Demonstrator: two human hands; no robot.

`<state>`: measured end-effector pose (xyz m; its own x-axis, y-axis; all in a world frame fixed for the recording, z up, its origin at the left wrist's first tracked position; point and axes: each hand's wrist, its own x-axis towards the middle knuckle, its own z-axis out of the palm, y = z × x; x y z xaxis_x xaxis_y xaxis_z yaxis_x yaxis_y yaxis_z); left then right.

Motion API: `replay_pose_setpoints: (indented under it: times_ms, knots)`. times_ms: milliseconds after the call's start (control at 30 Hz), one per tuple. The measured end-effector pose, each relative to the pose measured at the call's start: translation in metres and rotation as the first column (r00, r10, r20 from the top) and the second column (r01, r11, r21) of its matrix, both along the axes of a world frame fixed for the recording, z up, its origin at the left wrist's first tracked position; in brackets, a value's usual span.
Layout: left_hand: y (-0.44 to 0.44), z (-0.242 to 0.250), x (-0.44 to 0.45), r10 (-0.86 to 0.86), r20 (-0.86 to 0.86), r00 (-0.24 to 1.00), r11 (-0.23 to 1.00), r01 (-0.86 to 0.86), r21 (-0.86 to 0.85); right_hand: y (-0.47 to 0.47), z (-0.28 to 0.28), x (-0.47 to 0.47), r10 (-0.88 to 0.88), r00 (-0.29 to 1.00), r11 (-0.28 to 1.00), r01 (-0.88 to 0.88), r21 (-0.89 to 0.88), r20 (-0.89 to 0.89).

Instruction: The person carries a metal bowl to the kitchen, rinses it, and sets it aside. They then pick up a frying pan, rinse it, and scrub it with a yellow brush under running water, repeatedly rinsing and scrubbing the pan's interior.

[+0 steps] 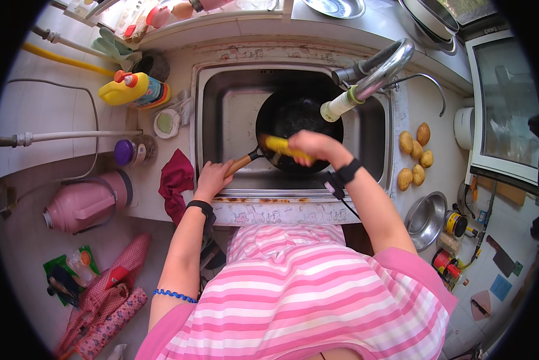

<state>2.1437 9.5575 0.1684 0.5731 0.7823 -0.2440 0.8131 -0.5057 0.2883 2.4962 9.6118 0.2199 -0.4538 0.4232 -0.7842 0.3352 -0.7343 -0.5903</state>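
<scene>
A black wok (296, 108) with a wooden handle (239, 165) rests in the stainless steel sink (240, 108). My left hand (214, 179) grips that handle near the sink's front left corner. In my right hand (313, 146) is a yellow brush (278, 145), held by its handle, its far end at the wok's left inner wall. The bristles are hard to make out. Over the wok's right side hangs the faucet's white spout end (337, 108); a little water seems to lie in the wok.
Several potatoes (416, 150) and a metal bowl (426, 220) are right of the sink. To the left stand a yellow detergent bottle (132, 90), a purple-lidded jar (134, 150), a sponge (165, 123) and a dark red cloth (177, 182). The curved faucet (386, 67) arches over the sink's right rear.
</scene>
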Motion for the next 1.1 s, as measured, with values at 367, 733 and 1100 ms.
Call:
replay_pose_setpoints:
  times_ms: [367, 733, 1100]
  knots:
    - [-0.005, -0.018, 0.003, 0.038, 0.004, 0.999, 0.999, -0.038, -0.014, -0.017, -0.035, 0.005, 0.178, 0.976, 0.952, -0.204, 0.226, 0.128]
    - [-0.004, -0.015, 0.004, 0.036, -0.009, 0.999, 0.999, -0.036, -0.034, -0.085, -0.083, 0.057, 0.108, 0.52, 0.689, -0.653, 0.313, 0.848]
    - [-0.006, -0.013, 0.005, 0.023, -0.036, 0.999, 1.0, -0.023, 0.015, -0.085, 0.024, 0.027, 0.242, 0.91, 0.944, -0.301, 0.138, 0.336]
